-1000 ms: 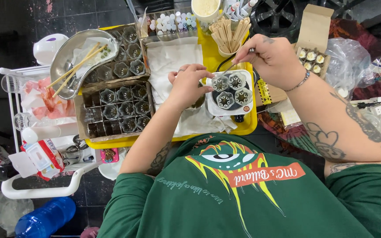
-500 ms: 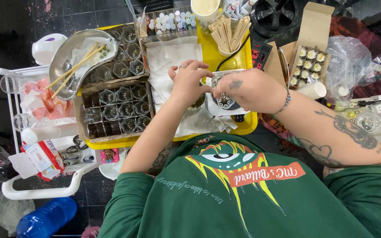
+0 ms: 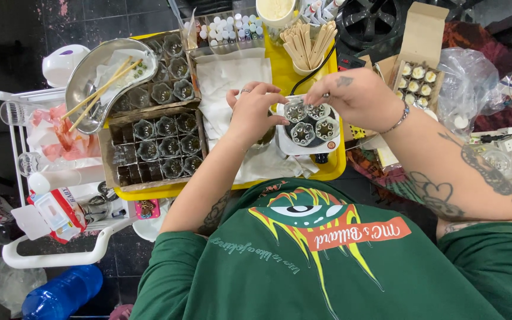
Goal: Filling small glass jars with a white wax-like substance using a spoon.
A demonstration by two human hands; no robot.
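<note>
A white round plate (image 3: 285, 145) on the yellow tray (image 3: 280, 74) carries several small flower-shaped glass cups (image 3: 304, 133). My left hand (image 3: 255, 115), with a ring on one finger, curls over the plate's left side, its fingertips on the top-left cup (image 3: 295, 111). My right hand (image 3: 360, 98), a bracelet on its wrist, hovers over the plate's top right corner. Its thumb and fingers are pinched together above the cups, and whatever is between them is hidden.
A cardboard box of dark glass cups (image 3: 158, 148) sits left on the tray, with a metal bowl holding wooden sticks (image 3: 105, 80) behind it. A cup of wooden sticks (image 3: 306, 44), small bottles (image 3: 232, 26) and white paper (image 3: 232, 77) lie at the back. A carton of small candles (image 3: 419, 80) stands on the right.
My right hand came down from the cup of wooden sticks to the plate of cups. My left hand stayed at the plate's left side.
</note>
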